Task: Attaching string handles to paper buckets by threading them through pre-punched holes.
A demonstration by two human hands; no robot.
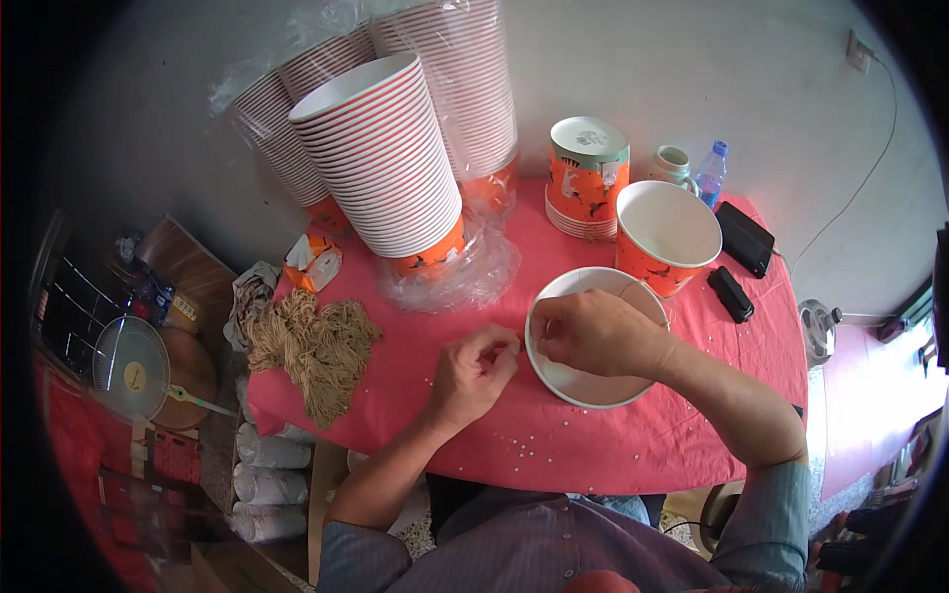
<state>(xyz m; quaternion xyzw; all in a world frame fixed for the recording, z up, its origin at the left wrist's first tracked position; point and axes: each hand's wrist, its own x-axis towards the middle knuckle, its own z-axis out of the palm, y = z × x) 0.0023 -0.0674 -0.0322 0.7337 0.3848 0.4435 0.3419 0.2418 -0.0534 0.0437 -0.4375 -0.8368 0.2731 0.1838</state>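
A white-lined paper bucket (593, 397) stands open-side up in front of me. My right hand (605, 334) is over its mouth, with the fingers closed in a pinch near the left rim; what they hold is too small to make out. Just left of the bucket, my left hand (473, 376) has thumb and fingertips drawn together, also around something I cannot make out. Thin beige cord (666, 322) shows at the bucket's right rim. A bundle of the same-coloured cord (316, 348) lies at the left of the table.
Tall nested bucket stacks (381, 163), partly in plastic wrap (465, 267), stand at the back left. Behind my right hand are an orange bucket (660, 265), an upturned stack (588, 183), a mug (672, 163), a bottle (712, 173) and black cases (743, 240). White bits (524, 450) dot the red cloth.
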